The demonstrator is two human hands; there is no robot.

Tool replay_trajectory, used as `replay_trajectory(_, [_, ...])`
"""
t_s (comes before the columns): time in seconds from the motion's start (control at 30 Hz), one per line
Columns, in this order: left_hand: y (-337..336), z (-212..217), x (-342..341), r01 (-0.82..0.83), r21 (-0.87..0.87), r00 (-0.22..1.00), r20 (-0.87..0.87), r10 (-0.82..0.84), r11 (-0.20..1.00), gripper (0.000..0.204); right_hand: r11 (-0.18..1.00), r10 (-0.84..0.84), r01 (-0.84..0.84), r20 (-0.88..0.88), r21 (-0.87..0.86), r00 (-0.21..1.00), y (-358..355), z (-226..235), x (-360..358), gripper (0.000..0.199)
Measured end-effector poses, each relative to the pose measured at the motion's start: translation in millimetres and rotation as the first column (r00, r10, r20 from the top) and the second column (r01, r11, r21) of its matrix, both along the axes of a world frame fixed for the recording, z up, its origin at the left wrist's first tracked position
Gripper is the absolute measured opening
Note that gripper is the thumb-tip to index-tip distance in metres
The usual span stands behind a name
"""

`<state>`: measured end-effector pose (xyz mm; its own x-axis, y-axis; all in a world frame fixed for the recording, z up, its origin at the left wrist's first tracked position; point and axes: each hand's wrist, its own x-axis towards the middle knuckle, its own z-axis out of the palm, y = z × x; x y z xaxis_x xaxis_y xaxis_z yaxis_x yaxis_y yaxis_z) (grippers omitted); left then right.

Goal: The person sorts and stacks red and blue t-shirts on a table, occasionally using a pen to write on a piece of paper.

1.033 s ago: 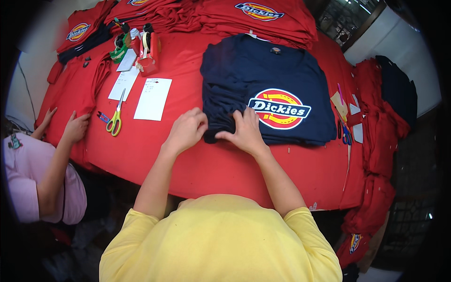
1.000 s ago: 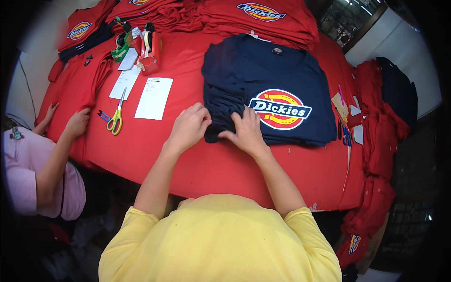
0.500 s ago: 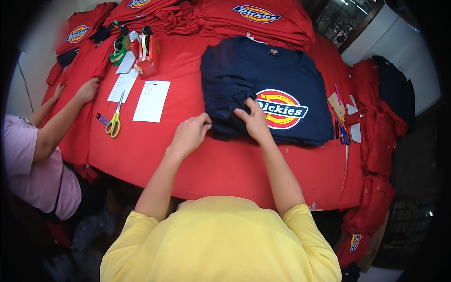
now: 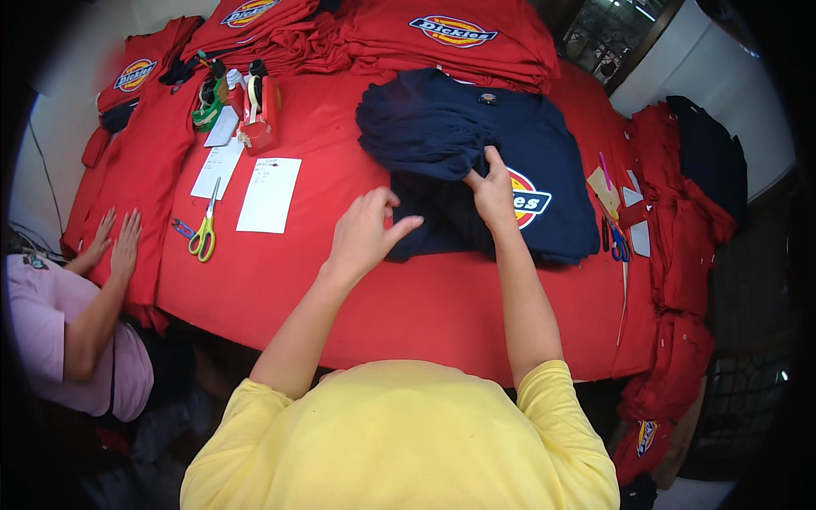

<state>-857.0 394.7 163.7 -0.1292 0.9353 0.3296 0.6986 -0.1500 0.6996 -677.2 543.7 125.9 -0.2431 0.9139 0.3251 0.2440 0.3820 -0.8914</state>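
Observation:
A stack of navy blue shirts [image 4: 552, 144] lies in front of me, a round red and yellow printed emblem on the top one. My right hand [image 4: 493, 194] pinches the gathered layers of the shirts' left side [image 4: 425, 140], lifted and folded over toward the middle. These raised layers and my hand cover part of the emblem. Just left of the stack, my left hand [image 4: 365, 228] hovers with thumb and fingers apart, holding nothing. Dark cloth [image 4: 414, 217] shows beneath the lifted part.
Yellow-handled scissors [image 4: 202, 242], blue snips [image 4: 182, 228], paper sheets [image 4: 269, 195] and a red tape dispenser [image 4: 259, 127] lie left on the red-covered table [image 4: 340, 323]. Red shirt piles [image 4: 459, 64] line the back. Blue-handled scissors [image 4: 620, 246] are right. Another person's hand [image 4: 126, 246] rests on red cloth.
My right hand has lifted the gathered shirt layers and carried them rightward over the emblem. My left hand has let go of the edge and opened. The other person's hands have moved nearer to them.

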Motion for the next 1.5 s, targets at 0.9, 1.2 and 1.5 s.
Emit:
replay_trajectory(0.9, [-40.3, -112.4, -152.0, -0.309, -0.080, 0.872, 0.374, 0.316, 0.948, 0.020, 0.725, -0.181, -0.214, 0.480, 0.655, 0.858, -109.2, -91.8, -51.2, 0.047])
replay_trajectory(1.2, [-78.4, -130.8, -228.9, -0.391, 0.022, 0.792, -0.501, 0.349, 0.920, 0.066, 0.877, -0.113, -0.200, 0.591, 0.437, 0.799, -121.3, -69.0, -51.7, 0.039])
replay_trajectory(1.5, [-125.7, -130.8, -153.3, -0.282, 0.016, 0.861, -0.437, 0.260, 0.959, 0.060, 0.886, 0.092, -0.260, 0.405, 0.385, 0.910, -121.0, 119.8, -140.8, 0.007])
